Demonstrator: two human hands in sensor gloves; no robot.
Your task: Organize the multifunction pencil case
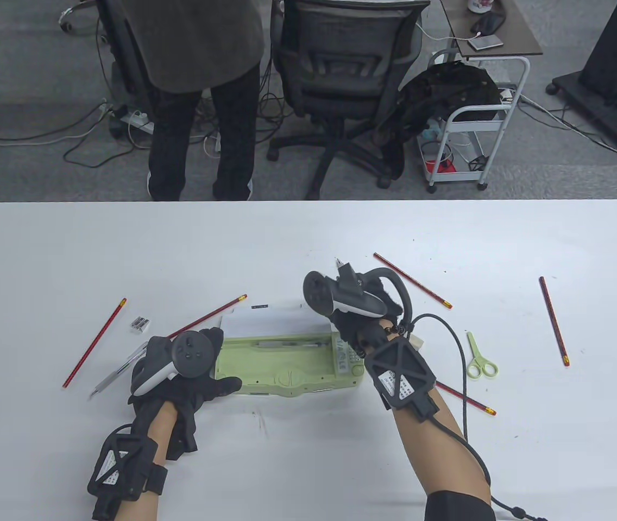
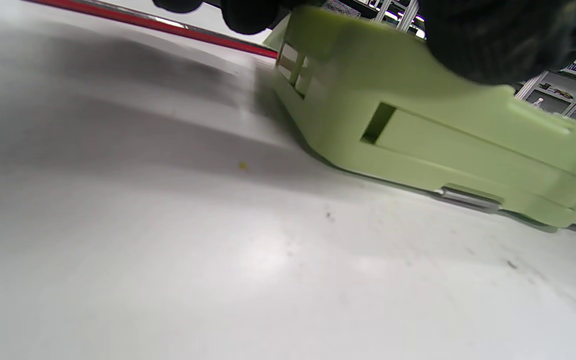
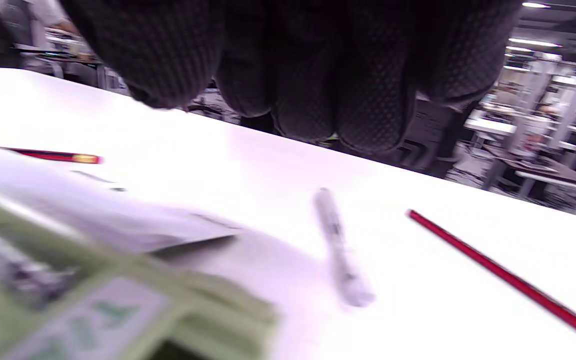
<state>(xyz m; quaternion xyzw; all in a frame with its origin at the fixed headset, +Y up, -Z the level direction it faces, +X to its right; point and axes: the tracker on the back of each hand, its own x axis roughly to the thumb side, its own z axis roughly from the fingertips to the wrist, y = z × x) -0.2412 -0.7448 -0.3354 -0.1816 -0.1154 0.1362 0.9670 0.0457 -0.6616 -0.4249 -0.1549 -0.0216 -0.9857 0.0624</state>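
Observation:
The light green pencil case (image 1: 287, 364) lies open at the table's middle, its white lid (image 1: 270, 320) tipped back, a grey pen (image 1: 287, 343) inside. My left hand (image 1: 189, 374) holds the case's left end, thumb (image 2: 493, 40) on the front rim and fingers (image 2: 248, 15) at the far corner of the pencil case (image 2: 418, 135). My right hand (image 1: 363, 320) hovers over the case's right end with fingers (image 3: 318, 75) hanging loosely and nothing in them. A clear pen (image 3: 340, 250) lies on the table just beyond it, its tip (image 1: 339, 265) showing past the tracker.
Red pencils lie scattered: far left (image 1: 94, 343), behind the case (image 1: 208, 317), behind my right hand (image 1: 413, 280), far right (image 1: 554, 320) and under my right forearm (image 1: 466, 399). Green scissors (image 1: 480, 361), a silver pen (image 1: 118, 372) and small sharpeners (image 1: 140, 324) lie nearby. A person stands beyond the table.

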